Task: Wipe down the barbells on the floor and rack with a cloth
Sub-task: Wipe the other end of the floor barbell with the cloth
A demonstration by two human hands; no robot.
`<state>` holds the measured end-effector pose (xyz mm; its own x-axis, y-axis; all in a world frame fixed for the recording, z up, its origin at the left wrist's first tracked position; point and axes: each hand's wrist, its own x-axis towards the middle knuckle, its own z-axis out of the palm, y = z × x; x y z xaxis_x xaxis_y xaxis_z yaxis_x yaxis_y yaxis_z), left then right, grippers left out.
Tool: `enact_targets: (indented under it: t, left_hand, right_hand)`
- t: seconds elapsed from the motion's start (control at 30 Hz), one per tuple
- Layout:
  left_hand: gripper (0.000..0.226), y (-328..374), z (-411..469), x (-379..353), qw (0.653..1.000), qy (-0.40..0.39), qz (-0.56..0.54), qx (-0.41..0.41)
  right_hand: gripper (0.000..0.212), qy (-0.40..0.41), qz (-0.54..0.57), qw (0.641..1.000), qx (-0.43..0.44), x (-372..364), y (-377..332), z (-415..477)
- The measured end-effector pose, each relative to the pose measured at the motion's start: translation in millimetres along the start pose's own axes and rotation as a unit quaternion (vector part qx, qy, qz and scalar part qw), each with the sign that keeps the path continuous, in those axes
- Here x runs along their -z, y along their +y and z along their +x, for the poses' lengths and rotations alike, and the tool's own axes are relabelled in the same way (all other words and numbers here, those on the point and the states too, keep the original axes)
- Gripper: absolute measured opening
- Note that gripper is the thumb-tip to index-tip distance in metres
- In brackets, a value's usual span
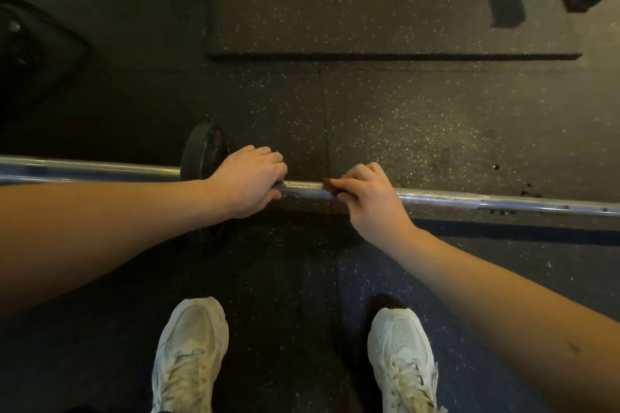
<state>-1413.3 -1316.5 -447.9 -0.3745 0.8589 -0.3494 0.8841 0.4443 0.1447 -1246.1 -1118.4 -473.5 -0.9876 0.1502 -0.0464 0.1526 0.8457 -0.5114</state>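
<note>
Head view: barbell (469,202) runs left-to-right; left hand (250,179) grips it; right hand (369,199) pinches cloth (330,183) against it.

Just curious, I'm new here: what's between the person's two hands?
Head view: a short bare stretch of bar between left hand and right hand, which pinches a brown cloth.

The barbell (469,203) spans the frame left to right at mid-height. A plate (201,151) sits on it, left of centre. The left hand (248,178) grips it just right of the plate. The right hand (369,198), at centre, holds a cloth (330,184) on it. Two shoes (191,355) stand at bottom centre, and a raised mat (369,10) lies at upper centre.
</note>
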Motion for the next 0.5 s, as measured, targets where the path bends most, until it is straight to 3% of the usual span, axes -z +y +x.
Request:
enact_targets:
  t: [0.2,0.37,0.5]
  left_hand:
    - [0.018,2,0,1,1.0,-0.007,-0.016,0.008]
    - [0.021,9,2,5,0.999,-0.013,-0.025,0.033]
    - [0.021,7,-1,6,0.998,-0.015,-0.037,0.04]
  right_hand:
    - [0.028,0.049,-0.008,0.998,-0.031,-4,-3,-10]
    - [0.027,0.015,0.003,0.999,0.049,-27,-45,22]
    - [0.021,-0.006,0.001,0.997,0.077,-20,-26,10]
